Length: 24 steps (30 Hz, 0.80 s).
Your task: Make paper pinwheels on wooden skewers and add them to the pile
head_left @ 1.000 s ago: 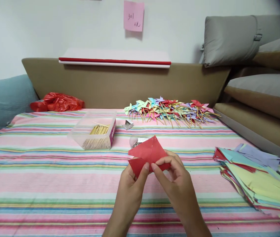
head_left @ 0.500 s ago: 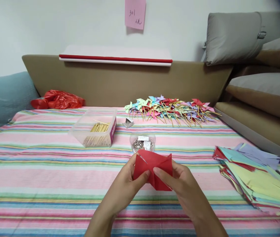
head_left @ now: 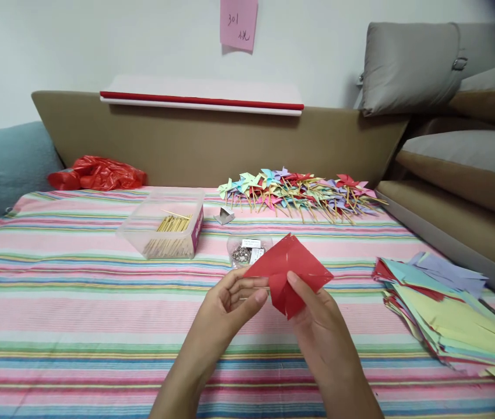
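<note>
A red square of paper [head_left: 280,270] with slits running in from its corners is turned to a diamond, one corner up. My right hand [head_left: 321,314] pinches it, thumb on the front near the middle and fingers behind. At the left corner is my left hand [head_left: 225,308], its curled fingers touching or just behind the paper's edge. The left thumb lies off the sheet, apart from the fingers. Just beyond the paper, a clear round container [head_left: 235,250] holds small metal pieces and white labels, partly hidden by the sheet.
A plastic box [head_left: 136,227] of thin wooden sticks stands left of centre. Finished paper pinwheels [head_left: 291,192] lie piled at the back. Cut coloured sheets [head_left: 461,314] are stacked at right, near cushions [head_left: 461,157]. A small silver piece [head_left: 225,216] and a red plastic bag [head_left: 103,174] lie behind.
The red paper has turned from roughly square-on to a diamond and shifted slightly right and up. My left thumb has come off it; my right thumb still presses it.
</note>
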Each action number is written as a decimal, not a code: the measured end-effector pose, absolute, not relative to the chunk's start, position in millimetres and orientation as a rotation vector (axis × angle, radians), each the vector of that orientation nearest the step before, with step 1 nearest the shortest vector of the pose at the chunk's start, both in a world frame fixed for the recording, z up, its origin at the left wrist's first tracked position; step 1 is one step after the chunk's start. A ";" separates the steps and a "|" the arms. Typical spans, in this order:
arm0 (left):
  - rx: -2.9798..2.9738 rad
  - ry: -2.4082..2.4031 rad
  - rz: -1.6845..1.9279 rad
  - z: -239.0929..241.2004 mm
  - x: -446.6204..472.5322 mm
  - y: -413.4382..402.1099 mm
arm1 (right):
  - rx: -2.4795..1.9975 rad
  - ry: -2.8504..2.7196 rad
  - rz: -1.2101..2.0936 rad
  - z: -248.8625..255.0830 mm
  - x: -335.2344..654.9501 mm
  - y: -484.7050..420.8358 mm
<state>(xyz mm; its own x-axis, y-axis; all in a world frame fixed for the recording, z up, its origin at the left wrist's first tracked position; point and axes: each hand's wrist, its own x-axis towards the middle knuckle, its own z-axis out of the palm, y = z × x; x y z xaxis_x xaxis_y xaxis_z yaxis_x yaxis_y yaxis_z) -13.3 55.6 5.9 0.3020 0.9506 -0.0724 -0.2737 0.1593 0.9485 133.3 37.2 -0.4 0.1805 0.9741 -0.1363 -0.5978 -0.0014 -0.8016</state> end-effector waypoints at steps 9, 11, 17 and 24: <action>1.011 0.842 1.163 0.5 6.2 48.3 | -0.662 -0.466 1.384 -7.6 111.1 37.5; 0.982 0.872 1.219 0.7 4.9 49.0 | -0.649 -0.448 1.400 -7.6 107.3 35.9; 0.949 0.914 1.269 1.0 3.1 50.0 | -0.674 -0.446 1.417 -7.0 100.2 34.7; 0.947 0.909 1.262 -1.3 2.7 49.3 | -0.715 -0.461 1.411 -5.8 99.3 35.4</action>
